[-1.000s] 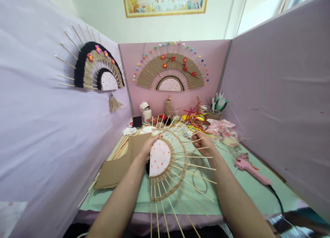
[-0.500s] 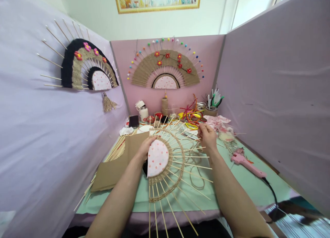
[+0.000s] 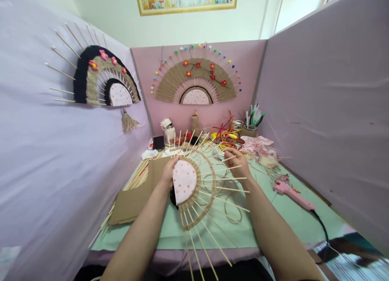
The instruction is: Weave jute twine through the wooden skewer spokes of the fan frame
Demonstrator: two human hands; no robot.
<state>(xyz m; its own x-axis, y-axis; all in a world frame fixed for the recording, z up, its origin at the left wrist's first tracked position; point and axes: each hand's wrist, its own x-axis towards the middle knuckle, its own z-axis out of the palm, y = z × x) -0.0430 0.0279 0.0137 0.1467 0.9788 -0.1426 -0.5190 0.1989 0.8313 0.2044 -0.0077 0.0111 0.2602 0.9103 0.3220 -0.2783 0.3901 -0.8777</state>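
Observation:
My left hand (image 3: pixel 169 171) grips the flat edge of a half-round woven fan (image 3: pixel 185 180), its centre covered in white cloth with pink dots. Thin wooden sticks radiate from the fan, with twine woven round them in an inner band and a narrower outer ring. Beyond the fan's right side, my right hand (image 3: pixel 236 161) is closed with fingertips pinched together near the stick ends; what it pinches is too small to make out. Loose twine (image 3: pixel 232 212) lies in loops on the table beneath the sticks. Something black shows behind the fan's flat edge.
Brown cardboard (image 3: pixel 130 206) lies at left over a bundle of sticks (image 3: pixel 138 177). At right rests a pink glue gun (image 3: pixel 293 194) with its cord. Pipe cleaners (image 3: pixel 227 131), a white bottle (image 3: pixel 168 129) and a phone (image 3: pixel 158 142) are at the back. Finished fans (image 3: pixel 200 78) hang on the partitions.
The fan has turned slightly, its lower sticks swinging to the right and its upper ones to the left. My right hand has moved a little left, closer to the fan.

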